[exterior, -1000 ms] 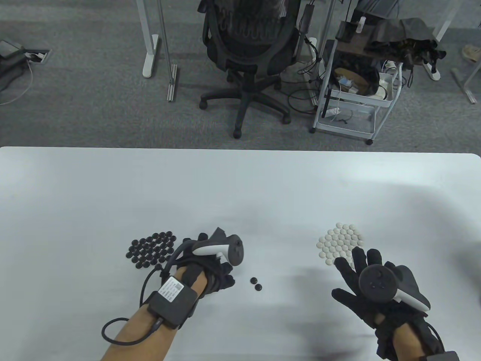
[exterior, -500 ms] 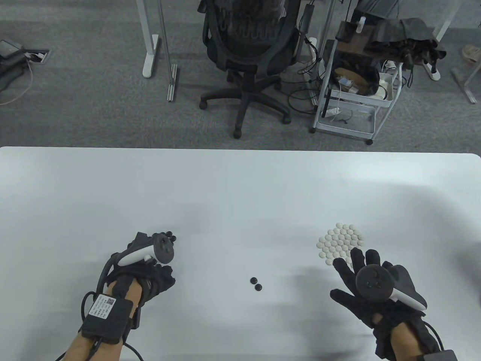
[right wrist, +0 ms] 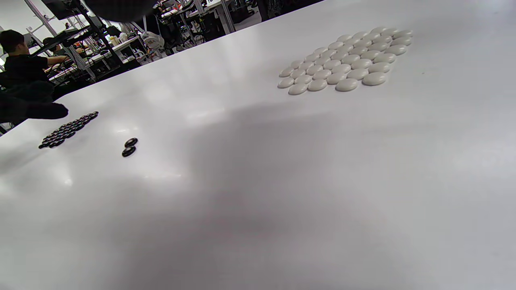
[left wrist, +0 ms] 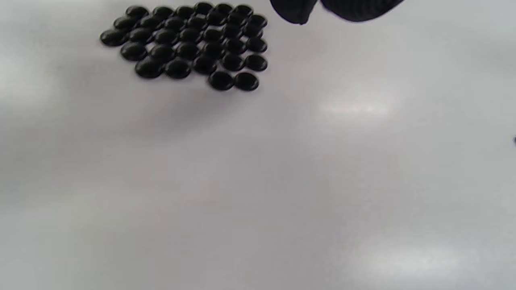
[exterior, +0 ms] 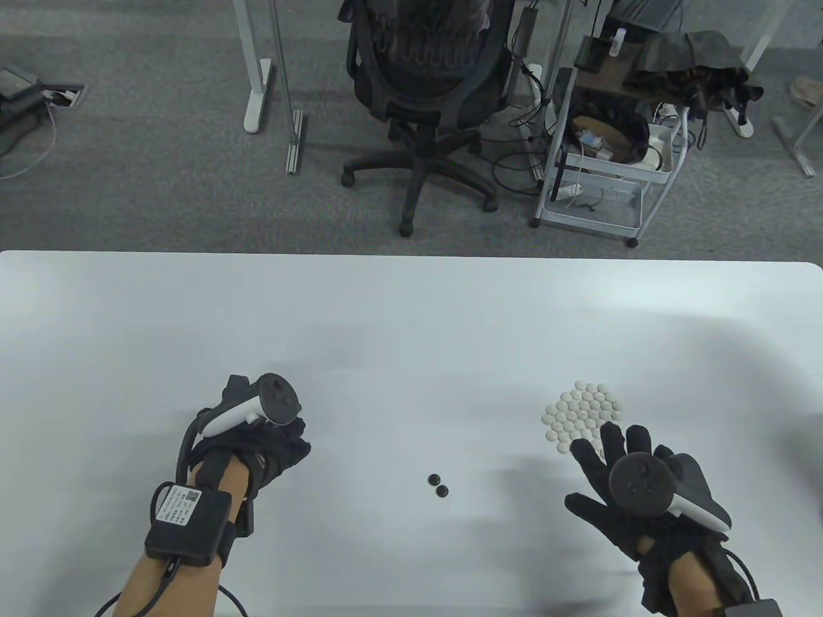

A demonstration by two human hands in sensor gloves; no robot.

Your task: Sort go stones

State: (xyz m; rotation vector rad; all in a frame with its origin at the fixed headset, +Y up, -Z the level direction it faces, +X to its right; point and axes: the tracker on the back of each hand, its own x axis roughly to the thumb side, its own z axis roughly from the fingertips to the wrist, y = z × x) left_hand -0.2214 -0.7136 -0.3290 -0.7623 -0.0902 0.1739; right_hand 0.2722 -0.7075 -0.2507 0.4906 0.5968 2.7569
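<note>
Since a second ago the left hand (exterior: 267, 443) has been carried from beside the two stray black stones (exterior: 438, 485) back over the black pile (left wrist: 185, 42), which is hidden beneath it in the table view; whether its curled fingers hold anything cannot be told. The right hand (exterior: 633, 495) is kept spread and empty just beside the white pile (exterior: 584, 416). A careless drop could knock the packed black stones loose on the smooth white table (exterior: 411, 308), backed by an office chair (exterior: 421, 77) and a cluttered cart (exterior: 611, 128).
</note>
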